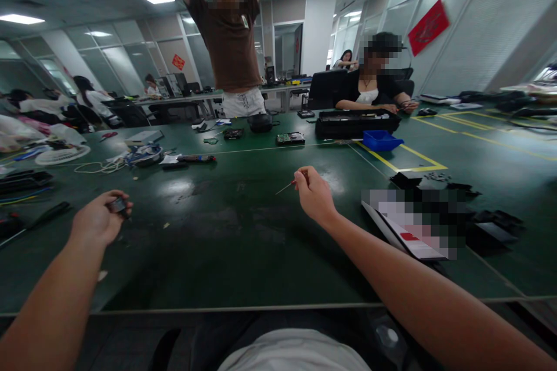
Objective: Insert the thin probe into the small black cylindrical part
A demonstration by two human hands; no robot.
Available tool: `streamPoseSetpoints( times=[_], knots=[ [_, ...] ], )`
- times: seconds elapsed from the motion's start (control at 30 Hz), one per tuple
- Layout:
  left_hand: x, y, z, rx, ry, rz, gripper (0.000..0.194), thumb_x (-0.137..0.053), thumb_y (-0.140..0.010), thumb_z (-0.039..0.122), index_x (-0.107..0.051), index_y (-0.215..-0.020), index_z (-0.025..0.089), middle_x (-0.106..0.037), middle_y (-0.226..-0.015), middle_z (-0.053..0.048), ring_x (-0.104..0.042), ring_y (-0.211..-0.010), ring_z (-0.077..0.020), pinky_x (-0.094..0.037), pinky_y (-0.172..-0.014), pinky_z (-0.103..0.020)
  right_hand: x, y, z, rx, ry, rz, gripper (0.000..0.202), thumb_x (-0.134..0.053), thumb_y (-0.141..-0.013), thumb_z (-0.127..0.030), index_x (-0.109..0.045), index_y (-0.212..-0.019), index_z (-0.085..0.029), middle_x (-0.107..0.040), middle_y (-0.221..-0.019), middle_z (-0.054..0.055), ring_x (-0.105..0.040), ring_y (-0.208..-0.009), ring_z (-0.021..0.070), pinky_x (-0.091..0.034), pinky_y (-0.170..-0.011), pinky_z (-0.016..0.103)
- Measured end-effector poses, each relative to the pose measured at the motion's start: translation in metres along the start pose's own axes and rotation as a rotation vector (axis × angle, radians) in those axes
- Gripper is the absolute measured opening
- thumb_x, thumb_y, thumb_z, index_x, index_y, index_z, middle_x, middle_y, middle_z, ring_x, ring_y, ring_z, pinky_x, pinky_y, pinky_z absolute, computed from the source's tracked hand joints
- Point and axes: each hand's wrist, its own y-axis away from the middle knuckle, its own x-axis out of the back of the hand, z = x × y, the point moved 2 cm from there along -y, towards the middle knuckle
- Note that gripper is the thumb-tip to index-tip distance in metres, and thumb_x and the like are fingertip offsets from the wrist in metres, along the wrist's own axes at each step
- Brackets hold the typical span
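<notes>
Over the left part of the green table (243,266), my left hand (96,217) is closed around a small dark block-like part (118,205), whose exact kind I cannot make out. My right hand (314,192) pinches a thin screwdriver (285,188) near the middle of the table. A bit of its red handle shows at the fingers, and the metal shaft points left and slightly down. The two hands are well apart. Small pale scraps lie on the tabletop close to my left hand.
Beyond my hands lie a hard drive (290,138), a blue tray (381,140) and a long black casing (357,124). Black parts (491,232) and a white flat object (402,232) lie right. Cables (108,163) and a long dark tool (50,214) are left. Two people are across the table.
</notes>
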Motion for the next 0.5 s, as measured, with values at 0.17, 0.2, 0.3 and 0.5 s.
streamPoseSetpoints(
  times=[0.17,0.2,0.3,0.5],
  knots=[
    [0.057,-0.020,-0.002,0.023,-0.047,0.138,0.019,-0.048,-0.056,0.003,-0.052,-0.068,0.017,-0.050,-0.060,0.000,-0.047,-0.053,-0.0142,-0.039,-0.047,-0.020,-0.001,0.000,0.001,-0.001,0.006,-0.002,0.025,-0.041,-0.098,-0.043,-0.055,-0.092,-0.023,-0.064,-0.073,0.003,-0.061,-0.071,0.0212,-0.041,-0.067,0.033],
    [0.066,-0.022,-0.002,0.013,-0.060,0.148,0.019,-0.048,-0.057,0.003,-0.053,-0.068,0.018,-0.050,-0.059,0.000,-0.047,-0.053,-0.0142,-0.040,-0.047,-0.020,-0.002,0.000,0.001,-0.005,0.006,-0.002,0.025,-0.041,-0.098,-0.042,-0.055,-0.091,-0.023,-0.064,-0.073,0.003,-0.061,-0.071,0.0210,-0.041,-0.067,0.033],
    [0.084,-0.026,-0.004,0.033,-0.107,0.177,0.017,-0.049,-0.059,0.005,-0.053,-0.068,0.019,-0.051,-0.058,0.001,-0.046,-0.051,-0.0138,-0.039,-0.046,-0.020,-0.002,0.000,0.001,-0.013,0.006,-0.009,0.025,-0.041,-0.098,-0.043,-0.055,-0.091,-0.023,-0.064,-0.073,0.002,-0.061,-0.070,0.0208,-0.040,-0.067,0.033],
    [0.098,-0.036,-0.010,0.095,-0.152,0.218,0.015,-0.049,-0.060,0.006,-0.051,-0.068,0.019,-0.049,-0.052,0.003,-0.045,-0.048,-0.0142,-0.040,-0.046,-0.020,-0.002,0.001,0.000,-0.017,-0.015,-0.034,0.027,-0.040,-0.098,-0.044,-0.056,-0.091,-0.023,-0.064,-0.074,0.003,-0.060,-0.070,0.0208,-0.040,-0.065,0.033]
  ],
)
